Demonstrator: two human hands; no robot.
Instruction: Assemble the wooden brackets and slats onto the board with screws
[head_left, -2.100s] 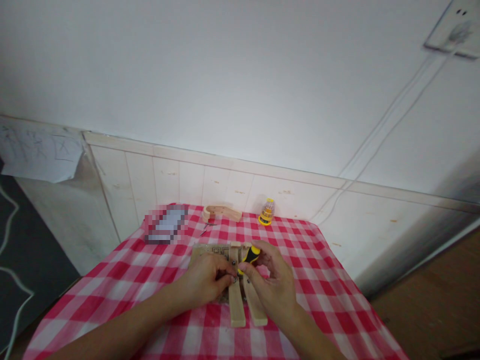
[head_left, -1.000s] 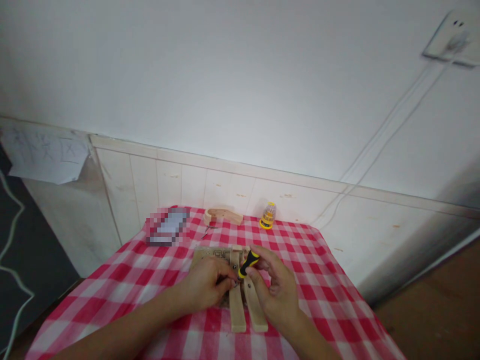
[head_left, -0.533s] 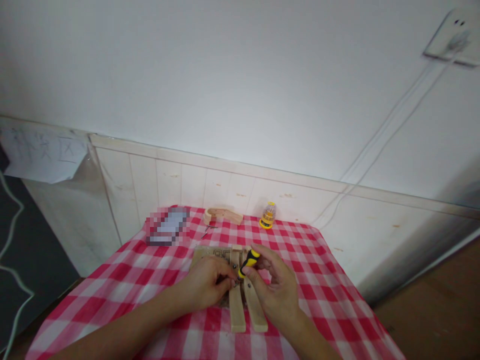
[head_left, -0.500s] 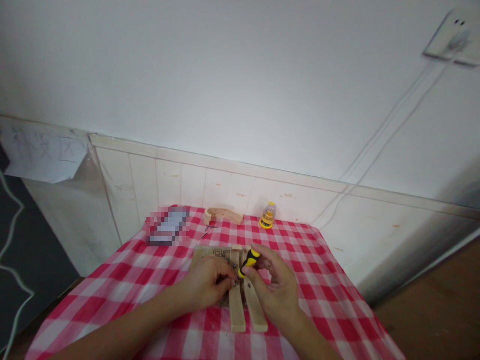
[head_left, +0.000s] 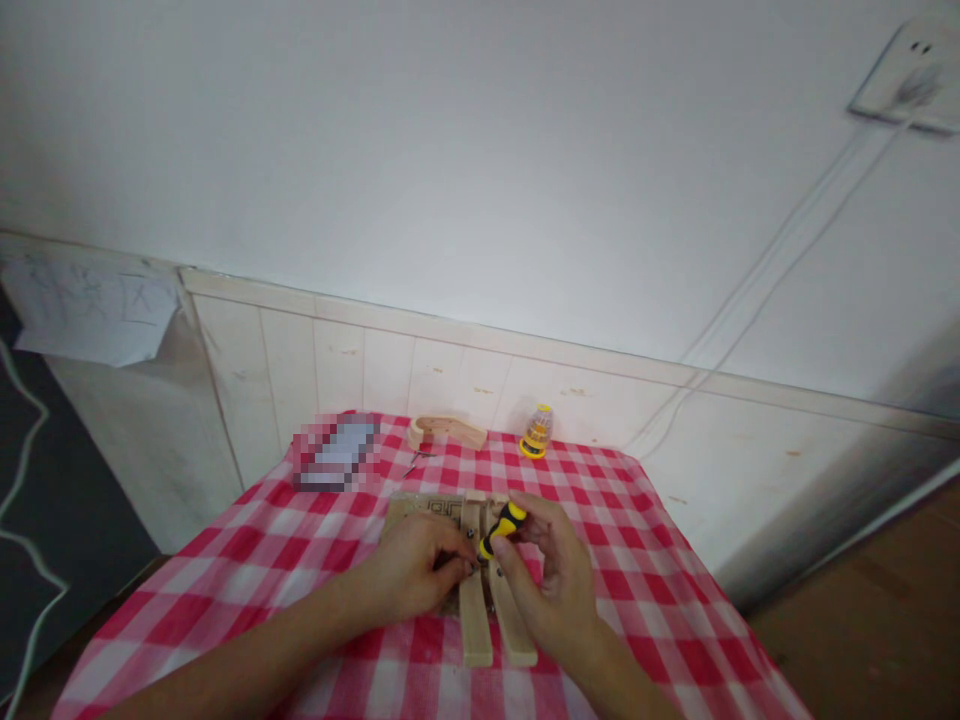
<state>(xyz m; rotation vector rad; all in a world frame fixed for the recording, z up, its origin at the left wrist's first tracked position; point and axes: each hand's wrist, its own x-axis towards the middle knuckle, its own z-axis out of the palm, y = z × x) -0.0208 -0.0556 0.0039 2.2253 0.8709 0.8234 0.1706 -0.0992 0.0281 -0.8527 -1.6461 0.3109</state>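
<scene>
A flat wooden assembly [head_left: 474, 620] of a panel and two parallel slats lies on the red-and-white checked tablecloth [head_left: 645, 620]. My right hand [head_left: 551, 585] is closed round a yellow-and-black screwdriver [head_left: 501, 529], whose tip points down at the slats. My left hand [head_left: 412, 575] is closed, its fingertips pinched at the spot under the screwdriver tip; what they pinch is too small to make out.
At the table's far edge lie a curved wooden piece [head_left: 446, 432], a small yellow bit holder [head_left: 536, 431], a few small dark metal bits [head_left: 416, 461] and a blurred-out flat object [head_left: 334, 452]. A panelled white wall stands right behind; a wall socket [head_left: 904, 80] with cables hangs upper right.
My right hand has shifted its grip a little on the screwdriver handle, which has tilted slightly. My left hand stays pinched at the same spot. The view moved slightly.
</scene>
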